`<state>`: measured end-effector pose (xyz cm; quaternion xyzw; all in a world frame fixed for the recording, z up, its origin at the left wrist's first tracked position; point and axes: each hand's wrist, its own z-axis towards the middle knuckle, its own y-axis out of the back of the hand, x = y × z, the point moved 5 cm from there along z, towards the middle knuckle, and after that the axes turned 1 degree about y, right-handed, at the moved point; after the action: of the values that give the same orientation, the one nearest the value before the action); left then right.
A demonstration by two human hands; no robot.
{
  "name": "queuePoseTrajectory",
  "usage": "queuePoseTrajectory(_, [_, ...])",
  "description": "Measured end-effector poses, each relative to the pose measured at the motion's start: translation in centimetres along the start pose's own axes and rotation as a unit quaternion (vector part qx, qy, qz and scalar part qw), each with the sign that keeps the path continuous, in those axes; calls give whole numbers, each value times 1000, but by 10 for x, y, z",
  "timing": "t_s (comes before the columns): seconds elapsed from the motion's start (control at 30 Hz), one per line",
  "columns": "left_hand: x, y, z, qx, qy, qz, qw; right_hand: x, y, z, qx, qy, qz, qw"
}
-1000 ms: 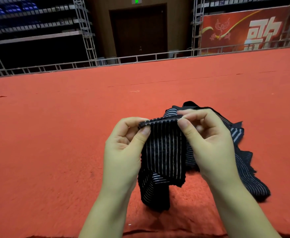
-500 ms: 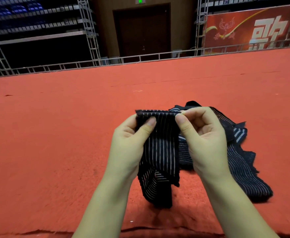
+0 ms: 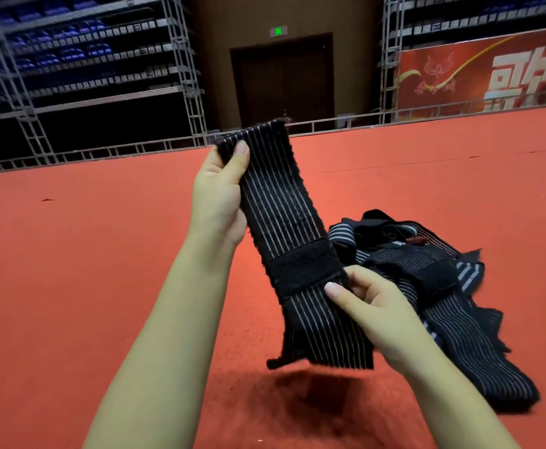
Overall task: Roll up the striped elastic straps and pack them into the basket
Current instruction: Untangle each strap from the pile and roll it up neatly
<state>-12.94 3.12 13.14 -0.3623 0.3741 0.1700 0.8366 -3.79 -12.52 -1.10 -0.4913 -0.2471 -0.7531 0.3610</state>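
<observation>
Red carpet (image 3: 71,286) runs wide across this hall, with metal scaffolding (image 3: 181,72) and banked seats at the far left, a dark door (image 3: 283,82) in the middle, and a red banner (image 3: 485,76) at the far right

Left hand (image 3: 218,196) is up high, thumb pressed on the front of the strap (image 3: 284,205) near its top corner, the other fingers hidden behind it, so that end is pinched firm. Right hand (image 3: 375,306) is lower and nearer, thumb and curled fingers nipping the strap's right edge just under the black fastening patch (image 3: 304,265). Between the two hands the strap hangs flat and fairly taut, clear of the carpet, its loose tail dangling over its own shadow

To the right on the carpet lies the pile of straps (image 3: 453,306), tangled, waiting. No basket in view

Looks like the straightening before the roll. Doing it well, I'd say: keep the band flat with no twist, pick one end as the core, turn it tight and even with edges lined up, and hold tension so the elastic doesn't spring loose. Which end the patch should close on, I can't judge from here

Writing: a green lit exit sign (image 3: 278,31) sits above the door, too small to read. The banner carries large white Chinese characters, cut off at the frame edge, beside a gold emblem. No label shows on the strap
</observation>
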Motion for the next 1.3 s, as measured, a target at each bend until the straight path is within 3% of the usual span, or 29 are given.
queuePoseTrajectory(0.13, [-4, -1, 3, 1, -1, -11, 1000, -24, -9, -5, 30, -63, -43, 997])
queuePoseTrajectory(0.23, [-2, -2, -2, 10, 2, -5, 1000, -46, -9, -4, -9, -47, -171, 984])
queuePoseTrajectory(0.47, [17, 10, -31, 40, 11, 48, 998, -58, 1, -3, -84, -33, -248, 965])
queuePoseTrajectory(0.57, [25, 15, -47, 37, 26, 54, 998, -40, 2, -5, -115, -6, -193, 974])
queuePoseTrajectory(0.63, [35, 18, -63, 35, 46, 63, 996, -19, 2, -6, -126, 11, -93, 988])
queuePoseTrajectory(0.73, [56, 23, -90, 40, 90, 65, 993, 14, -1, -6, -77, 36, 44, 995])
queuePoseTrajectory(0.87, [76, 31, -121, 48, 140, 48, 988, 37, -7, -12, -44, 83, -54, 994])
queuePoseTrajectory(1.1, [90, 46, -136, 42, 177, 138, 974, 22, -8, -18, -36, 56, 4, 998])
queuePoseTrajectory(1.3, [96, 48, -140, 8, 228, 152, 962, 23, -6, -21, -55, 72, -31, 995])
